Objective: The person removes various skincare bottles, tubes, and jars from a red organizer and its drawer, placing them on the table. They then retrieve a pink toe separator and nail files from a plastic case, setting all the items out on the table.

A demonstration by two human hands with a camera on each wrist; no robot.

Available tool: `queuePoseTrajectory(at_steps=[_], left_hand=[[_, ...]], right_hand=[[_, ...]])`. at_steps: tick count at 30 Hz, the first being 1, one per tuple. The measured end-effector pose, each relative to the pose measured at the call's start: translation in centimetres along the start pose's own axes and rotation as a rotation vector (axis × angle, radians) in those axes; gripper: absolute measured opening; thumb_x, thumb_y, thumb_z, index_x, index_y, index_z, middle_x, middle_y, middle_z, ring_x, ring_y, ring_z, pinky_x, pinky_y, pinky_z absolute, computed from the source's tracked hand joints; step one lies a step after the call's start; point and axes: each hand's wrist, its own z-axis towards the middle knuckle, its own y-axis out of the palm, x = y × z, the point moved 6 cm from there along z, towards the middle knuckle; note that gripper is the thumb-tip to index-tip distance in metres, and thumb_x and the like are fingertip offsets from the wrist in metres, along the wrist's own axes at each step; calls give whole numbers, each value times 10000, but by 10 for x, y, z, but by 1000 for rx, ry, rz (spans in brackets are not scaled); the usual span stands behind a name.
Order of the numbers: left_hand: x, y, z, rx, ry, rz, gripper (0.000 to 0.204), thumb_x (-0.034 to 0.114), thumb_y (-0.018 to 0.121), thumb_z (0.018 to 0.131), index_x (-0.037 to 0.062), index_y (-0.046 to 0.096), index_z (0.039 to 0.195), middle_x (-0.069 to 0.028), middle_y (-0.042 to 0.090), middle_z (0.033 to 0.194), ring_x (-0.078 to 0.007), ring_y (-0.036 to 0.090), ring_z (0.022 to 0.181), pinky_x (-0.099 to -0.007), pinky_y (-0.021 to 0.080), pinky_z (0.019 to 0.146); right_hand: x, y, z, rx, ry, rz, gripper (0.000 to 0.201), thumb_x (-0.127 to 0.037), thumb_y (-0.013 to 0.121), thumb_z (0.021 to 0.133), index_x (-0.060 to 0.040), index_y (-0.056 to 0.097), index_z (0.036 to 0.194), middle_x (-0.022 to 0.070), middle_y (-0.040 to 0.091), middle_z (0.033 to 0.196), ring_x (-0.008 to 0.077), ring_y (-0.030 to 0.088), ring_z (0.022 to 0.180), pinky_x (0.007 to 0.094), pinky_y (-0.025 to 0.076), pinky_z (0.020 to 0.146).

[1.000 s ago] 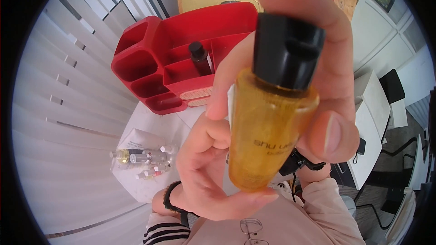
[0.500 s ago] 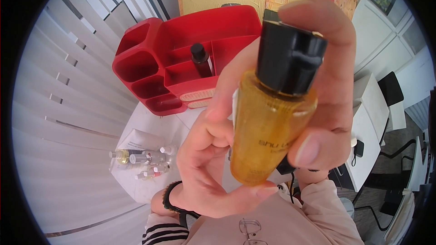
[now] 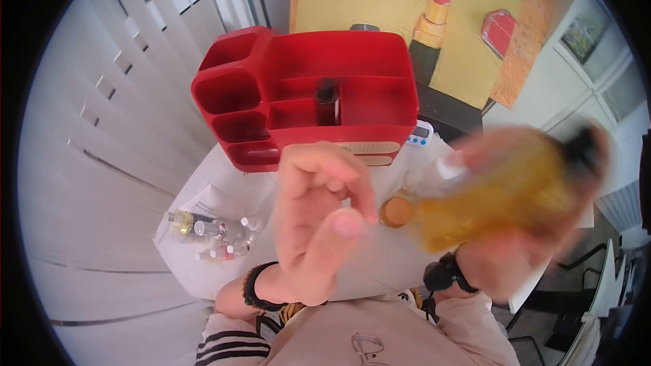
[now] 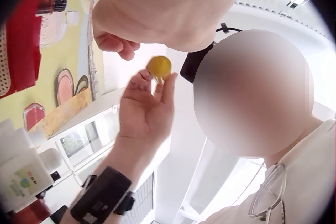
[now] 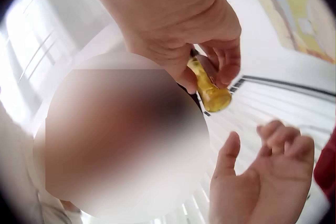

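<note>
My right hand (image 3: 517, 247) grips an amber bottle (image 3: 491, 198) with a black cap (image 3: 584, 149) at the right of the head view. It is motion-blurred and tilted, cap up and to the right. In the right wrist view the fingers of my right hand (image 5: 210, 61) curl round the amber bottle (image 5: 211, 90). My left hand (image 3: 339, 209) hovers in the middle over the table, loosely open and holding nothing, a short way from the bottle. The left hand (image 5: 265, 176) shows palm up there too. From the left wrist view the bottle's base (image 4: 159, 67) peeks past the right hand's fingertips.
A red organiser (image 3: 298, 88) stands at the back of the white table (image 3: 380, 264) with a dark bottle (image 3: 327, 99) in one compartment. Several small bottles (image 3: 211, 234) lie at the table's left. A small amber round object (image 3: 395, 211) and a white timer (image 3: 422, 134) sit nearby.
The bottle has swung away from the camera, down and to the right, and tipped over. My left hand has let go of its base and opened.
</note>
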Motion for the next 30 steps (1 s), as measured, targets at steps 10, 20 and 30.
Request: queuePoseTrajectory(at_steps=[10, 20, 30], left_hand=[[3, 15, -11, -13, -240, 110, 703, 542, 601, 934, -19, 428, 1321, -146, 552, 1197, -193, 557, 991, -356, 465, 879], [-9, 10, -18, -126, -173, -104, 795, 427, 653, 940, -93, 332, 1449, -246, 471, 1410, -279, 561, 1191, -423, 469, 1007], [-47, 2, -18, -262, 302, -184, 851, 384, 670, 918, -120, 300, 1495, -214, 442, 1480, -253, 464, 1333, -402, 330, 1135]], right_hand=[[55, 48, -24, -771, 567, 245, 1083, -102, 996, 619, 29, 264, 1407, 236, 659, 1062, 368, 737, 887, 419, 608, 700], [63, 48, -46, -453, 582, 591, 1186, -12, 971, 601, 74, 168, 1470, 300, 624, 1217, 338, 722, 992, 358, 577, 805], [68, 54, -43, -395, 704, 735, 998, -5, 747, 773, 134, 92, 1512, 337, 594, 1307, 342, 705, 1078, 385, 560, 922]])
